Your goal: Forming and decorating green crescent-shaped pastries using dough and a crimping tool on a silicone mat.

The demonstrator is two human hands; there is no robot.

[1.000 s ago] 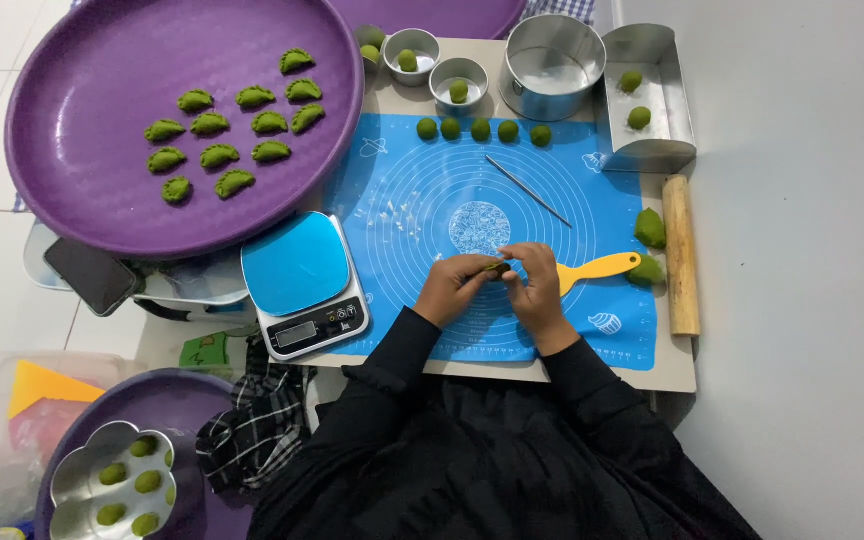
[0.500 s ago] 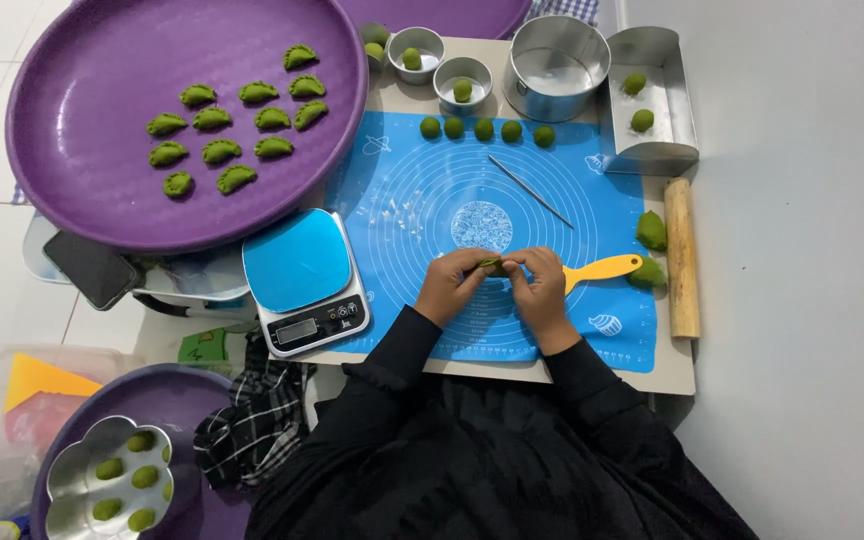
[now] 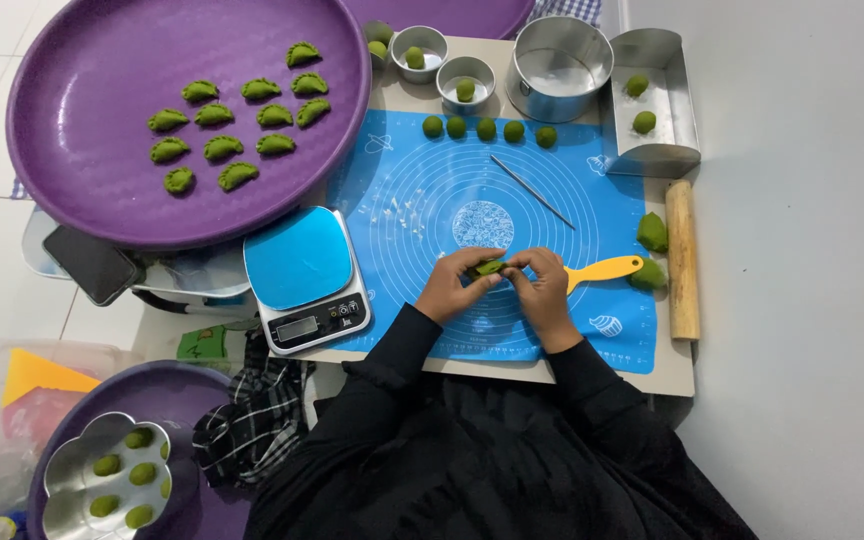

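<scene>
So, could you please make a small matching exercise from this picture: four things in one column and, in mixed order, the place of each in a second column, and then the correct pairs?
Things:
1. green dough piece
2. folded green dumplings
3. kitchen scale
4. wooden rolling pin

Places:
A. on the big purple tray
B. along the right edge of the blue mat
C. between the left hand and right hand
D. at the mat's left edge, below the tray

Pairs: 1-C, 2-A, 3-D, 4-B
</scene>
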